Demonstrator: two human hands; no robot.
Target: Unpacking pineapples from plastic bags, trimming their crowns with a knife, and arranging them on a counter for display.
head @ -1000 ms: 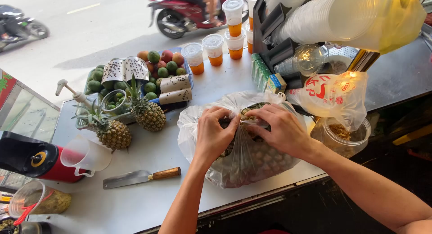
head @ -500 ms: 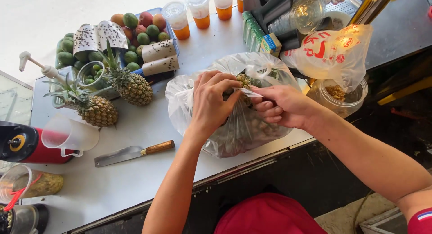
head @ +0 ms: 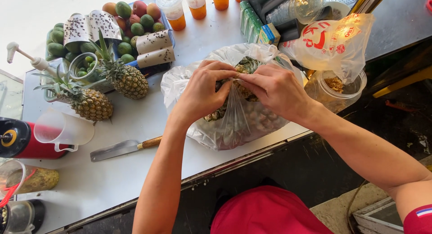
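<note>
Bag (head: 234,121) sits at the near edge of the tabletop (head: 112,180), clear thin plastic, bulging with pineapple scraps. My left hand (head: 202,92) and right hand (head: 276,90) both pinch the gathered film at the mouth, fingers closed on it. I judge it soft, floppy, fairly heavy and probably wet inside; the film could tear or slip. Best hold looks like the bunched neck, with support under the belly. Knife (head: 123,147) lies just left, two pineapples (head: 110,87) behind.

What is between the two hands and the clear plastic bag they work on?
Nothing visible. The left hand and right hand both pinch the clear plastic bag directly at its top, on the white counter.
</note>
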